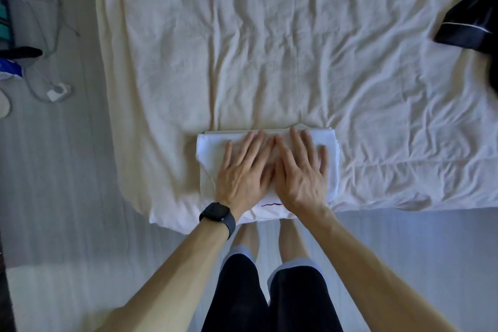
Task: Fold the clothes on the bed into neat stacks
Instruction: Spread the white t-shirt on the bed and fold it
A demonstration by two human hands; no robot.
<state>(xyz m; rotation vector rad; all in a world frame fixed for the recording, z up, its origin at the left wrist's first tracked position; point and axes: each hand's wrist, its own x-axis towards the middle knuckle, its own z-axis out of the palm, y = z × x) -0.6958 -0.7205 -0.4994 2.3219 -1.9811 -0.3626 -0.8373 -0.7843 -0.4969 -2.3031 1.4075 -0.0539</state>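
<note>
**Both palms flat on the folded white piece**

I'm looking down on the bed [269, 48], its creased cream sheet filling most of my view. Grey floor [67, 170] runs along the 9 o'clock side and under the near edge at 6.

At 2 o'clock, at the far right edge of the sheet, a dark garment [469, 21] with pale piping lies unfolded, partly cut off by the frame and well apart from the hands.

At 6 o'clock, right on the near edge of the bed, sits the folded white garment [213, 153], a tidy rectangle with a thin red line showing at its near side.

The left hand [242, 170] and right hand [299, 170] lie side by side on top of it. Fingers are straight and spread, pressing down and gripping nothing, with the inner edges of the two hands touching.

There's a dark watch [217, 213] on the left wrist. Out at 9 o'clock, a small white charger [57, 91] with its cable lies on the floor.
</note>
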